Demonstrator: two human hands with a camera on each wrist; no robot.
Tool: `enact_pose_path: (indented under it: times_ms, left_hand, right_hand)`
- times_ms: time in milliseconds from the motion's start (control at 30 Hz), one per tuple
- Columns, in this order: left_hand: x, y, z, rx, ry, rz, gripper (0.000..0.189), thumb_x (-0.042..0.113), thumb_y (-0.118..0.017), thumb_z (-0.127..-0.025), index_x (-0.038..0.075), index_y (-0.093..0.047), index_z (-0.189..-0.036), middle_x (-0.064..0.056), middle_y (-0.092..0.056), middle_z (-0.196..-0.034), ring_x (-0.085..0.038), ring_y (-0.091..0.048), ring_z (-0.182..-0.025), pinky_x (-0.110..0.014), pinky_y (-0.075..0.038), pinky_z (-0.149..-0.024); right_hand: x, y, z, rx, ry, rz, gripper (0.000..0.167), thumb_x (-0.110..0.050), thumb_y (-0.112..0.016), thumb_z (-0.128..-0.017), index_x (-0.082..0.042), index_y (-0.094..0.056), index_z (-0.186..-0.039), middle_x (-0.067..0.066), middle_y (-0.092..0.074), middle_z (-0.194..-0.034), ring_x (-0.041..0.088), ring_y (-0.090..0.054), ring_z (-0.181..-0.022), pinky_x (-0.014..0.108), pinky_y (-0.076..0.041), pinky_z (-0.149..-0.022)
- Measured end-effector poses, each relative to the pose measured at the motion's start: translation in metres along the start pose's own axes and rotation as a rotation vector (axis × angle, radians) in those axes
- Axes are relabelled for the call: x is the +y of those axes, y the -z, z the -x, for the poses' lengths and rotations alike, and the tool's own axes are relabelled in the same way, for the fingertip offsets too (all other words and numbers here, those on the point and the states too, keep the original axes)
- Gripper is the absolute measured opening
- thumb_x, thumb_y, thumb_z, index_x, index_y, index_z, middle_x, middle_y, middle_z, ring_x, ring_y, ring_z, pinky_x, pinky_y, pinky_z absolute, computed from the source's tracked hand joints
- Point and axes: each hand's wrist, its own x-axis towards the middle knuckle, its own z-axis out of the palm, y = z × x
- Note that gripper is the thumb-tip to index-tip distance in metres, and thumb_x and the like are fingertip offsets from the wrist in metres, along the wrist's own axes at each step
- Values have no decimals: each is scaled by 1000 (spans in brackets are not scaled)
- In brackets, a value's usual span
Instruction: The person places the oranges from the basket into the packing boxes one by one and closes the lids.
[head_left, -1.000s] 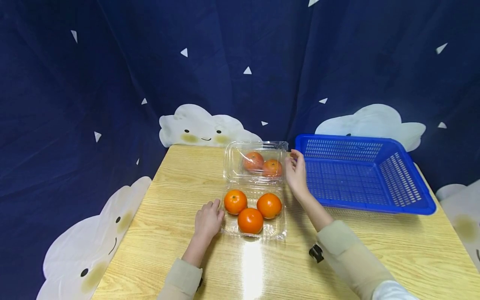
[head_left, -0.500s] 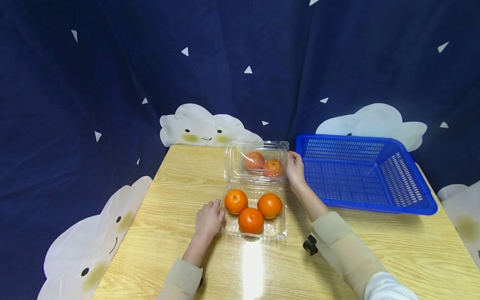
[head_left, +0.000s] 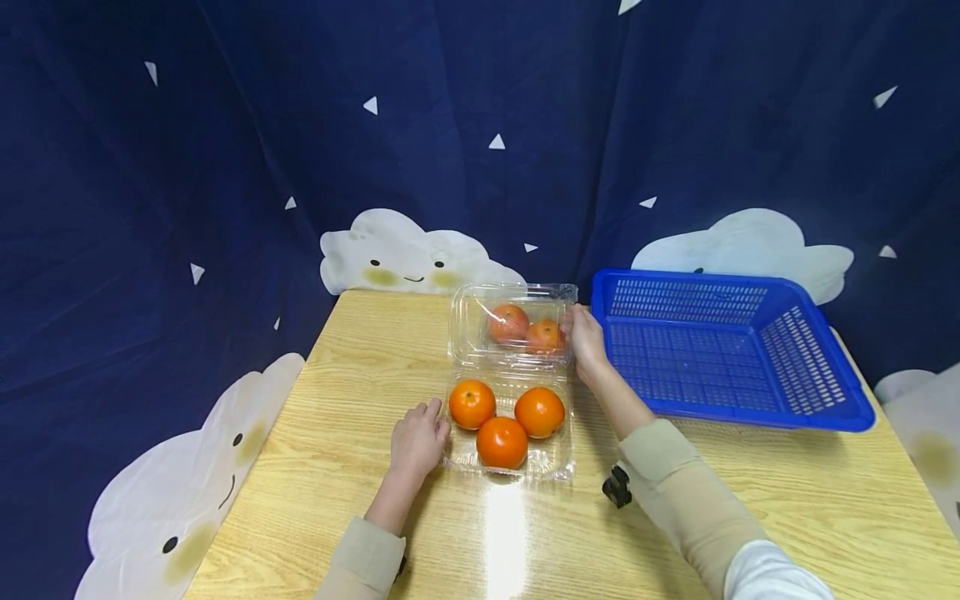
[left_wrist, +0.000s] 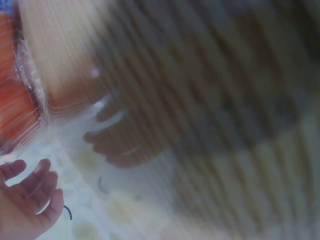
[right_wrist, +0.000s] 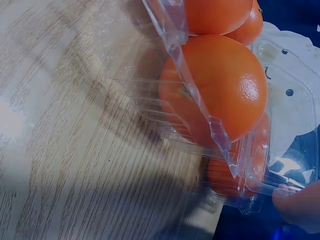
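Note:
A clear plastic clamshell box (head_left: 551, 454) lies spread out on the table, its lid (head_left: 468, 333) folded back. Three oranges (head_left: 502, 442) sit in the base. Behind the see-through lid show two more oranges (head_left: 508, 322), dulled by the plastic. My left hand (head_left: 417, 437) rests by the base's left side, fingers loosely bent, fingertips near the rim. In the left wrist view that hand (left_wrist: 30, 205) holds nothing. My right hand (head_left: 588, 342) reaches in at the lid's right edge, its blurred fingers near the right rear orange. A fingertip (right_wrist: 295, 205) meets the lid edge in the right wrist view.
A blue plastic basket (head_left: 735, 408) with slotted walls stands on the right of the wooden table (head_left: 360, 350), close beside the right hand. A dark blue curtain (head_left: 450, 167) with clouds hangs behind the table's far edge.
My right hand has come left from beside the basket to the lid's edge, its fingers now extending over that edge. The left hand, the box and the oranges have stayed put.

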Motion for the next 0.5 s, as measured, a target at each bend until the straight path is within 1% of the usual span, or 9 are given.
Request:
enact_pose_path:
  times_ms: [33, 67, 167, 200, 267, 300, 367, 433, 500]
  left_hand:
    - [0, 0, 0, 0, 0, -1, 33, 24, -50, -85, 10, -56, -114, -10, -61, -91, -27, -57, -78, -38, -45, -63]
    - [0, 0, 0, 0, 0, 1, 33, 24, -50, -85, 10, -56, -114, -10, -61, -91, -27, -57, -78, -38, -45, -63]
    - [0, -1, 1, 2, -1, 0, 33, 24, -50, -85, 10, -56, -114, -10, -61, -90, -27, -57, -77, -38, -45, -62]
    - [0, -1, 1, 3, -1, -1, 33, 24, -50, -85, 10, -56, -114, -9, -61, -89, -27, -57, -77, -38, -45, -62]
    - [0, -1, 1, 3, -2, -4, 32, 24, -51, -85, 10, -56, -114, -9, -61, -88, -27, -57, -76, -38, -45, -62]
    - [0, -1, 1, 4, -3, -5, 32, 24, -51, -85, 10, -56, -113, -9, -60, -88, -26, -57, -75, -37, -45, -61]
    - [0, -1, 0, 3, -4, -9, 32, 24, -51, -85, 10, -56, -113, -9, -60, -87, -26, -57, -75, -37, -45, -61]
    - [0, -1, 0, 2, -4, -10, 31, 24, -51, -85, 10, -56, -113, -9, -60, -87, -26, -56, -75, -37, -45, -61]
    - [-1, -2, 0, 3, -4, -9, 31, 24, -51, -85, 10, -56, -112, -9, -60, -87, -26, -56, -75, -37, -45, -61]
  right_hand:
    - [-13, -5, 16, 9, 8, 11, 43, -39, -38, -96, -7, -58, -115, 6, -63, -95, 14, -57, -79, 25, -46, -68]
    - [-32, -10, 34, 8, -6, 26, 46, -37, -34, -97, -2, -55, -118, 5, -62, -92, 12, -56, -77, 23, -45, -68]
    - [-77, -22, 76, 6, -94, 76, 51, -34, -28, -99, 5, -45, -128, 10, -55, -101, 16, -51, -84, 27, -41, -78]
    - [-83, -23, 81, 0, -98, 81, 52, -34, -26, -99, 6, -44, -129, 11, -53, -102, 16, -50, -84, 26, -41, -77]
    - [-85, -22, 83, -19, -98, 66, 55, -37, -27, -99, 7, -43, -129, 14, -52, -104, 15, -50, -81, 23, -42, -73]
    - [-84, -22, 82, -21, -105, 62, 56, -39, -27, -98, 5, -43, -129, 17, -50, -110, 18, -50, -84, 25, -42, -74]
    - [-87, -21, 85, -32, -108, 66, 58, -42, -27, -98, 4, -43, -129, 20, -51, -114, 18, -51, -85, 24, -42, -71]
    - [-89, -21, 87, -42, -110, 72, 61, -45, -26, -97, 4, -43, -129, 22, -50, -120, 22, -51, -92, 27, -42, -77]
    - [-91, -20, 89, -52, -108, 77, 65, -49, -25, -96, 4, -42, -130, 24, -48, -125, 29, -49, -103, 34, -40, -86]
